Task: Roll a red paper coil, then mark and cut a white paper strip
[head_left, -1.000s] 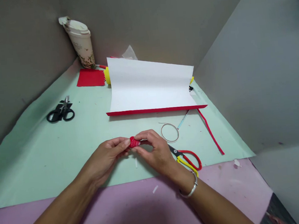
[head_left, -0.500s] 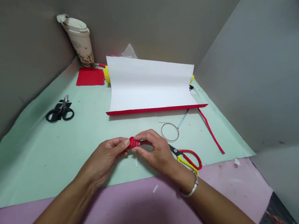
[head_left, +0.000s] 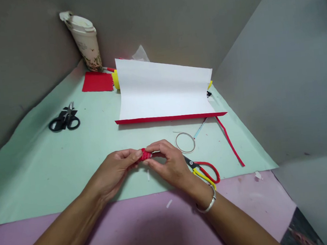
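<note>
Black scissors (head_left: 65, 121): toward the counter's (head_left: 243, 197) left edge.
Left hand (head_left: 115, 174): almost closed, pinching red dotted bit (head_left: 146, 154).
Red dotted bit: between both hands, near green sheet's (head_left: 47, 180) front edge.
Right hand (head_left: 172, 166): curled, pinching it too.

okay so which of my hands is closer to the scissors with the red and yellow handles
Your right. The right hand is just left of those scissors, covering part of the blades; the left hand is farther left, gripping the red dotted piece from its left side.
</note>
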The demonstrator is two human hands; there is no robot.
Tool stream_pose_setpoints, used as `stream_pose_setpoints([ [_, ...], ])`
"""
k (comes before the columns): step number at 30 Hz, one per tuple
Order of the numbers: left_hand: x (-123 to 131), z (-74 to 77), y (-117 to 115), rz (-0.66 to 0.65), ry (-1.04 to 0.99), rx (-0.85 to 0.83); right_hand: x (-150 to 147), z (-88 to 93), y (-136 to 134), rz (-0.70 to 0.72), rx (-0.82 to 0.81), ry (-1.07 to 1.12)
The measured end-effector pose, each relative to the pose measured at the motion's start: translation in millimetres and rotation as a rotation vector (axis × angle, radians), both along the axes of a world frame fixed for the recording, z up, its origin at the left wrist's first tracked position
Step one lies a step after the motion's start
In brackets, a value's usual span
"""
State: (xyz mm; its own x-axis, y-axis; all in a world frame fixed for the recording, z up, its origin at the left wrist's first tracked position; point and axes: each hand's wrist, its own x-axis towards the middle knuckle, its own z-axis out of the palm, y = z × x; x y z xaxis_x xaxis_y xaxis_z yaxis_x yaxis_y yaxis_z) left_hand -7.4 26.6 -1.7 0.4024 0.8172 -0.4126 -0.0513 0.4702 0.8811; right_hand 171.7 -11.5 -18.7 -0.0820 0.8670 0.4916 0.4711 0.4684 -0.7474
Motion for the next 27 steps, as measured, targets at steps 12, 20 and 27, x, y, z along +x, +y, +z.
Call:
stream_pose_setpoints([
  [12,-0.4,-2.9,-0.1,0.004,-0.003,0.010,-0.3,-2.9,-0.2,0.022,-0.035,0.073],
  [20,0.2,-3.0,-2.5,0.023,-0.018,-0.003,0.2,2.2,-0.1,0.025,-0.103,0.114],
  [27,1.6,-0.6,-4.1,0.043,0.008,-0.065,-1.5,5.6,-1.2,-0.004,-0.218,0.175],
])
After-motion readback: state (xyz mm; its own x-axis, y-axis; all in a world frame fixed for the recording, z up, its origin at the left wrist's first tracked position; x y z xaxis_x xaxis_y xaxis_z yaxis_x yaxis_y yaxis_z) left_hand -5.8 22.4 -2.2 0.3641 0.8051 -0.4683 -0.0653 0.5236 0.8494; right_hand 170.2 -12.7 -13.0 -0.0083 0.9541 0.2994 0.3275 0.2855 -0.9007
